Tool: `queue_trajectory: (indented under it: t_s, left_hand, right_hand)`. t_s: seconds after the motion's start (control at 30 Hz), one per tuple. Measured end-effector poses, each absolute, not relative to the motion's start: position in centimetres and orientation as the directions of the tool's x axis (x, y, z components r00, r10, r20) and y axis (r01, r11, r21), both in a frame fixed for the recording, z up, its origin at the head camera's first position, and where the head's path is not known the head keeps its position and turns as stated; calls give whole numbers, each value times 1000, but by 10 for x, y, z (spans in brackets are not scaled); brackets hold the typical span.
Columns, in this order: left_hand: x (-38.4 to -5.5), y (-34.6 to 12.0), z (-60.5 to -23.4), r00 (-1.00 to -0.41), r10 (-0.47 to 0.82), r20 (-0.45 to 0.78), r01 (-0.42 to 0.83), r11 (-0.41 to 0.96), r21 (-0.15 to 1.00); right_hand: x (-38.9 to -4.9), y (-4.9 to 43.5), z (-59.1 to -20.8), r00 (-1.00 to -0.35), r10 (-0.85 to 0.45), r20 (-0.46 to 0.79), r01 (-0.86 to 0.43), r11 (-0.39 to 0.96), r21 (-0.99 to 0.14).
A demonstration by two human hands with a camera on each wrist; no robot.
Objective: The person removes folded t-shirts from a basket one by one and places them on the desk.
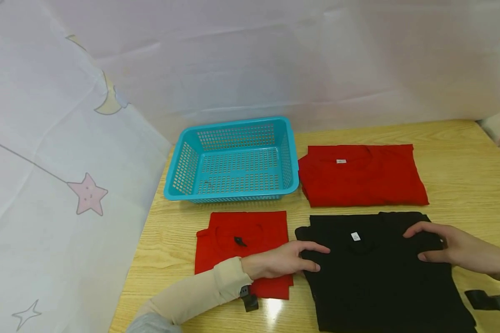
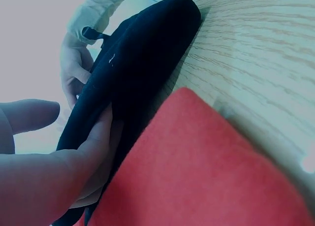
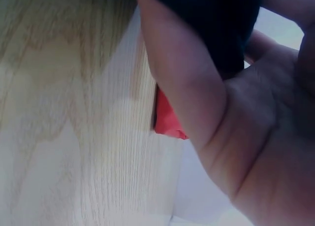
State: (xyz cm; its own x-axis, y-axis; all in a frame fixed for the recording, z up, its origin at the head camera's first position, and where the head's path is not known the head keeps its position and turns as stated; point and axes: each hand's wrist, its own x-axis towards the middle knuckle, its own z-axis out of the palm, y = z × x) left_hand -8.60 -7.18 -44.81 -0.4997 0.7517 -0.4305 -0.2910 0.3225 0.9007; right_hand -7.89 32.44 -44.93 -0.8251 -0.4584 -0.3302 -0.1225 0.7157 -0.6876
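Observation:
A folded black shirt (image 1: 379, 282) lies at the front right, its white neck label facing up. My left hand (image 1: 285, 260) grips its left edge; in the left wrist view, some fingers (image 2: 93, 152) reach into the side of the black cloth. On the opposite edge, my right hand (image 1: 462, 249) holds the shirt with thumb and forefinger spread over the top. The right wrist view shows black cloth (image 3: 221, 24) within the right hand (image 3: 246, 117); several fingertips are hidden. Under the left forearm lies a folded red shirt (image 1: 250, 226) with a dark neck label.
A blue-green plastic basket (image 1: 293, 182) stands at the back left with no clothes in it. To its right is another folded red shirt (image 1: 366, 185) with a white label, close behind the black one. A pale printed cloth (image 1: 275, 69) hangs behind the wooden table (image 1: 462, 162).

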Motion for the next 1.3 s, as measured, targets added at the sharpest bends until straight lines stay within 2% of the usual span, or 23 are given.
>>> queue_trajectory:
  t_s: [0.43, 0.83, 1.3]
  left_hand:
    - [-84, -71, -444, -502, 730, -463, -292, 361, 886]
    - [-85, -72, -447, -490, 725, -483, -314, 370, 874]
    - [-85, -73, -445, -479, 711, -516, -317, 408, 856]
  right_hand:
    - [-82, 324, -449, -802, -446, -397, -92, 749, -656]
    - [-82, 329, -460, -794, -491, -358, -110, 695, -710]
    - [-86, 327, -460, -785, -505, -359, -170, 732, -660]
